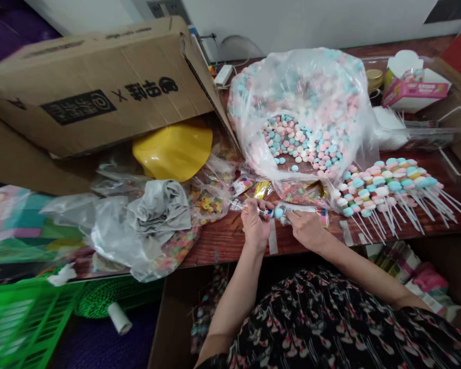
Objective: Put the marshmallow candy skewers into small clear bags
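Note:
My left hand is closed around a candy skewer of round pastel candies, at the front edge of the wooden table. My right hand pinches the skewer's blue end candy together with a small clear printed wrapper. Both hands meet just in front of a big clear plastic bag full of pink, blue and white candies. To the right lies a pile of finished candy skewers with white sticks.
A tipped cardboard box and a yellow bowl sit at the left. Crumpled plastic bags with colourful ring candies lie beside them. A pink-and-white carton stands at the back right. A green crate is below left.

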Demonstrator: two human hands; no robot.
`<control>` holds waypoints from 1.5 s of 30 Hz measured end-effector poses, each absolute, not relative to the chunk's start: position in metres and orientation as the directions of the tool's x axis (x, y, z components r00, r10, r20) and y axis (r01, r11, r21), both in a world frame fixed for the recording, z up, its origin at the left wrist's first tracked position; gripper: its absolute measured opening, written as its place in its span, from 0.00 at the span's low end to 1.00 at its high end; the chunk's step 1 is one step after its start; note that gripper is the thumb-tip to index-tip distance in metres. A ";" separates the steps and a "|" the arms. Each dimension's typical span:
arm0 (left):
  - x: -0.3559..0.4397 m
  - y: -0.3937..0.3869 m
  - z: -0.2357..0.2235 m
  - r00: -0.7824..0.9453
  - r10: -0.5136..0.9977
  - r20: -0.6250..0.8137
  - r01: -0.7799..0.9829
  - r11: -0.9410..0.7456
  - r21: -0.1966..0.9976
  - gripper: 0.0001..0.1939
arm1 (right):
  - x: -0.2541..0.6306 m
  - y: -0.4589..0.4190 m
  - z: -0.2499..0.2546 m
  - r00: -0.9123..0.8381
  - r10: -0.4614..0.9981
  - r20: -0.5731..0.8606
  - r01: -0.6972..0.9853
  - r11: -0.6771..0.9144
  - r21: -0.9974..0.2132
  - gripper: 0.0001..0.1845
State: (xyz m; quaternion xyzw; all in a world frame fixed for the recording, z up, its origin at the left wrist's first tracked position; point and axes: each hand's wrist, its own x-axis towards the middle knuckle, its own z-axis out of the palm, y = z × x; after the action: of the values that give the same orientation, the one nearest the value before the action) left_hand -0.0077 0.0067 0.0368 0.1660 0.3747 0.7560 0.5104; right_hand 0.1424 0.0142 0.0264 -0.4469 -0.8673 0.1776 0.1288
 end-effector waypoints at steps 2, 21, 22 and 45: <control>-0.013 0.005 0.037 -0.351 0.934 -0.061 -0.636 -0.190 0.748 0.27 | 0.144 0.016 0.029 -0.608 0.793 -0.033 0.618 0.446 -0.647 0.14; -0.016 0.009 0.036 -0.402 0.864 -0.302 -0.753 -0.125 0.646 0.18 | 0.152 0.010 0.016 -0.507 0.726 0.465 0.610 0.683 -0.401 0.14; -0.015 0.009 0.036 -0.394 0.861 -0.322 -0.765 -0.113 0.634 0.17 | 0.155 0.010 0.014 -0.508 0.708 0.490 0.605 0.699 -0.381 0.14; -0.026 0.003 0.036 -0.178 0.974 -0.137 -0.724 -0.035 0.689 0.17 | 0.164 0.012 0.022 -0.475 0.880 0.006 0.241 0.136 -0.961 0.15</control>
State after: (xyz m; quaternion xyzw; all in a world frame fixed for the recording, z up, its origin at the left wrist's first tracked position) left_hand -0.0258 0.0032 0.0357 0.1906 0.3283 0.6938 0.6120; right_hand 0.1645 0.0117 0.0220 -0.4079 -0.6871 0.5151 0.3101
